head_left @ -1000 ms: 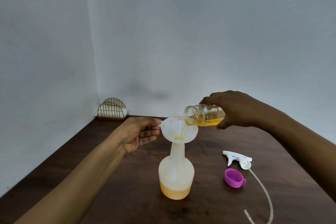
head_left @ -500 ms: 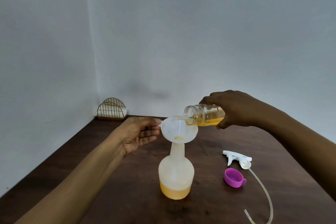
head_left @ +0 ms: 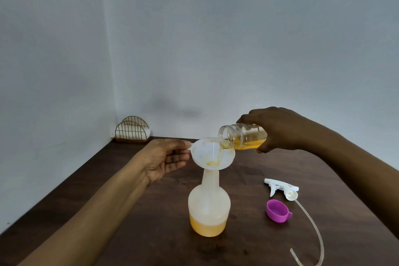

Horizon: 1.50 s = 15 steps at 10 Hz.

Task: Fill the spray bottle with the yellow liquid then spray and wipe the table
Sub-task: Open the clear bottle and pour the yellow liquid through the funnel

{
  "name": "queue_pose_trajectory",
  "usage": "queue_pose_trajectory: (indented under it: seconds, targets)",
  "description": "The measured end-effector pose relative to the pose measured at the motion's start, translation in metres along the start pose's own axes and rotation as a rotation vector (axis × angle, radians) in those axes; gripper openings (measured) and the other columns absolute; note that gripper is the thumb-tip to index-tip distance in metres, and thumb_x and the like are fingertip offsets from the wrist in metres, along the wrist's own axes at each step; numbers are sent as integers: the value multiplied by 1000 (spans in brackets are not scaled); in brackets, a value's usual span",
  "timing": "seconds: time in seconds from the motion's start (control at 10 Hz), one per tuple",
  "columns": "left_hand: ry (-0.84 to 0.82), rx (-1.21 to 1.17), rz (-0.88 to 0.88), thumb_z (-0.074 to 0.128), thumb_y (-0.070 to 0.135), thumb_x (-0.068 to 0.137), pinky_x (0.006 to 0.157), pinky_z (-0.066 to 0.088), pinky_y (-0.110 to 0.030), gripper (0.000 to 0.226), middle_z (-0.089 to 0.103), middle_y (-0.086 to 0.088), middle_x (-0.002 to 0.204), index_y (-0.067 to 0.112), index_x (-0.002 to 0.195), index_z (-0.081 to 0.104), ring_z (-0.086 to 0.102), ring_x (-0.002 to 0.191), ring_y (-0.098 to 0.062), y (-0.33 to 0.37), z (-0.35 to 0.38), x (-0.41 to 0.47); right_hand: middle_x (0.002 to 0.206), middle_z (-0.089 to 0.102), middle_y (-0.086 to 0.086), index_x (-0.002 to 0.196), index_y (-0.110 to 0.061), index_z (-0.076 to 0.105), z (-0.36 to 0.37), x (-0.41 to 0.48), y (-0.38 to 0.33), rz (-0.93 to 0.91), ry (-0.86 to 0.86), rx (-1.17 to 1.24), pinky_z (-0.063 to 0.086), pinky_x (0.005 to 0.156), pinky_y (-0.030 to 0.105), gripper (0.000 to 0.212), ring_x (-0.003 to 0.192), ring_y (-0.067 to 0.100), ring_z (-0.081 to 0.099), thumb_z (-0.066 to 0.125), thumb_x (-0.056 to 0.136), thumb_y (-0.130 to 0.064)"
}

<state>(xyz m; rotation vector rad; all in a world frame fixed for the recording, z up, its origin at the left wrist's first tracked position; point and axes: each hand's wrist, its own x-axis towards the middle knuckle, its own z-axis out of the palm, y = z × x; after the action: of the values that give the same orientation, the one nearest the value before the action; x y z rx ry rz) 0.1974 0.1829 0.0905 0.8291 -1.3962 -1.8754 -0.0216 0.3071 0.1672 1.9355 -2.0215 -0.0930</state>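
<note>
A translucent white spray bottle [head_left: 209,205] stands on the dark wooden table [head_left: 133,218], its bottom part holding yellow liquid. A white funnel [head_left: 212,153] sits in its neck. My left hand [head_left: 166,157] pinches the funnel's small handle at the rim. My right hand [head_left: 278,128] grips a clear bottle [head_left: 241,137] tipped on its side, mouth over the funnel, with yellow liquid along its lower wall. A little yellow liquid lies at the funnel's bottom. The white trigger sprayer head [head_left: 280,188] with its long tube lies to the right.
A purple cap [head_left: 277,210] lies next to the sprayer head. A gold wire holder [head_left: 132,129] with white napkins stands in the far left corner against the walls. The sprayer's tube [head_left: 311,235] curls toward the table's front right.
The stream of yellow liquid into the funnel has thinned out; only a small pool stays at the funnel's bottom. Both hands and the bottles stay where they were.
</note>
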Motion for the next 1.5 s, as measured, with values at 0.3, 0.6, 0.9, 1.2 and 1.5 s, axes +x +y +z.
queue_pose_trajectory:
  seconds: [0.3,0.6,0.9,1.2,1.5]
  targets:
    - [-2,-1,1,67,7,80,44,54,-19,4,67,-3,57,3,82,69,63,45,-7,0,0,0,119,54,-12,132,-33,41,0,0,0,-2,11,8,43,80,30,68,107,13,49,74,73,-32]
    - [-1,0,5,67,7,81,44,53,-19,4,67,-3,56,3,81,69,63,45,-7,0,0,-1,119,54,-13,132,-34,41,1,0,1,-2,9,3,41,76,29,67,105,13,49,74,73,-31]
    - [-2,2,1,66,7,82,43,53,-18,5,67,-3,55,3,82,69,63,44,-7,1,2,-1,119,54,-13,131,-34,41,0,-2,1,3,-3,4,40,74,28,66,101,11,47,74,74,-31]
    - [3,8,2,66,7,81,44,53,-18,4,67,-3,56,4,82,69,63,45,-7,1,1,-1,118,54,-12,131,-34,41,-1,-1,0,3,-1,15,39,72,28,67,97,10,45,74,73,-30]
    - [12,12,0,67,8,81,44,52,-18,3,67,-2,56,5,81,68,63,46,-6,0,1,0,115,54,-13,130,-35,42,-1,-1,0,0,-1,6,37,72,28,65,89,8,38,74,73,-30]
